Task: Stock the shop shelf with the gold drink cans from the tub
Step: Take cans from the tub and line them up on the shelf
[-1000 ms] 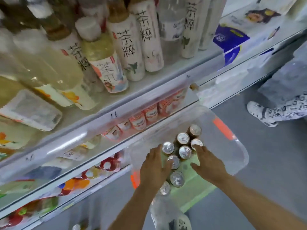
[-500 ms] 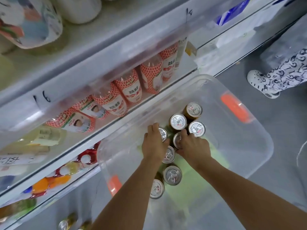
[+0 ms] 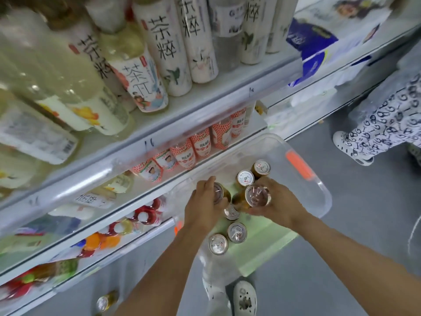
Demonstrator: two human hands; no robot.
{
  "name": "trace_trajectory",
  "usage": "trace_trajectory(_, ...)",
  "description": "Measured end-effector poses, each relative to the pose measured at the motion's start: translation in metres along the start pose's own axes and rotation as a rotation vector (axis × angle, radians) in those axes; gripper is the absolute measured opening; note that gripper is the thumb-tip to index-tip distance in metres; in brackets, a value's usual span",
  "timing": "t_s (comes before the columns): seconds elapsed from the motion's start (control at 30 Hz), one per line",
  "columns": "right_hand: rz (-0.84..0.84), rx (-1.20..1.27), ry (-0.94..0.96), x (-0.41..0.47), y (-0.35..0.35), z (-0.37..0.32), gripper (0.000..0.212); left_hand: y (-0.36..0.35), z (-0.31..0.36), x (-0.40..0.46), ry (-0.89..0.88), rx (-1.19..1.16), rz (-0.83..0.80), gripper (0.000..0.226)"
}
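Observation:
A clear plastic tub [image 3: 319, 190] with orange handles sits on the floor against the shop shelf [image 3: 159, 133]. Several gold drink cans with silver tops stand in it, among them two at the back [image 3: 245, 178] and two at the front [image 3: 237, 232]. My left hand [image 3: 206, 206] is closed around a gold can [image 3: 219, 193] in the tub. My right hand [image 3: 276, 205] grips another gold can [image 3: 257, 197], raised a little above the others.
The shelves hold tall tea bottles [image 3: 164, 49] above, red-and-white bottles [image 3: 200, 147] in the middle and red-capped bottles [image 3: 143, 215] lower down. Another person's patterned trouser leg and white shoe [image 3: 348, 144] stand at right. My own white shoe [image 3: 245, 297] is below. One can [image 3: 106, 302] stands on the floor.
Both hands have closed on cans in the tub, and the right hand's can has risen above the rest. The camera tilted down, then back up.

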State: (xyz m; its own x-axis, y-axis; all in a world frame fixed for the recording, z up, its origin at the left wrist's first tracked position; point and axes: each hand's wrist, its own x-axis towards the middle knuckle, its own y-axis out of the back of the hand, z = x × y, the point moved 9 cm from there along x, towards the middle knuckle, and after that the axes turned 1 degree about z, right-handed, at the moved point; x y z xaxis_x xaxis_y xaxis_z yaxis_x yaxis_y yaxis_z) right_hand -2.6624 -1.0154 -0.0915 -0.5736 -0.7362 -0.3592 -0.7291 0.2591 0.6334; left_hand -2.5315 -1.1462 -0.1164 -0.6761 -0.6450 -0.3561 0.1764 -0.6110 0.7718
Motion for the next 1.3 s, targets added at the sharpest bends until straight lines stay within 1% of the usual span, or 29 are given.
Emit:
trace_trajectory(0.03,-0.035,0.100,0.024,-0.011,0.008,-0.017,0.053,0.016,0.005,-0.016,-0.003,-0.011,0.020,0.066)
trace_trajectory(0.07,-0.056,0.145,0.042,-0.022,0.015,-0.033,0.054,0.033,0.007,-0.032,-0.002,-0.019,0.043,0.066)
trace_trajectory(0.13,-0.057,0.182,0.080,-0.040,0.031,-0.061,0.056,0.068,0.012,-0.064,-0.002,-0.040,0.105,0.064)
trace_trajectory(0.2,-0.040,0.226,0.132,-0.056,0.045,-0.088,0.054,0.103,0.019,-0.097,-0.024,-0.056,0.173,0.062)
trace_trajectory(0.37,-0.074,0.272,0.331,-0.093,0.067,-0.171,0.039,0.183,0.030,-0.170,-0.034,-0.040,0.355,0.053)
trace_trajectory(0.43,-0.082,0.256,0.388,-0.108,0.076,-0.207,0.035,0.212,0.032,-0.197,-0.038,-0.021,0.430,0.054)
trace_trajectory(0.53,-0.084,0.246,0.460,-0.127,0.086,-0.257,0.039,0.253,0.033,-0.237,-0.029,-0.077,0.537,0.061)
trace_trajectory(0.7,-0.041,0.196,0.615,-0.160,0.099,-0.340,0.045,0.318,0.032,-0.292,-0.019,-0.155,0.701,0.044)
trace_trajectory(0.87,-0.041,0.110,0.700,-0.182,0.095,-0.407,0.055,0.370,0.015,-0.324,0.054,-0.168,0.810,0.034)
trace_trajectory(0.97,-0.033,0.103,0.740,-0.190,0.088,-0.445,0.057,0.401,0.001,-0.338,0.071,-0.155,0.866,0.038)
trace_trajectory(1.07,-0.046,0.135,0.777,-0.191,0.076,-0.485,0.056,0.431,-0.016,-0.347,0.079,-0.150,0.884,0.038)
trace_trajectory(1.2,-0.002,0.172,0.828,-0.188,0.062,-0.543,0.049,0.471,-0.045,-0.358,0.078,-0.166,0.922,0.036)
trace_trajectory(1.3,0.020,0.176,0.869,-0.182,0.052,-0.582,0.048,0.499,-0.065,-0.358,0.073,-0.167,0.931,0.038)
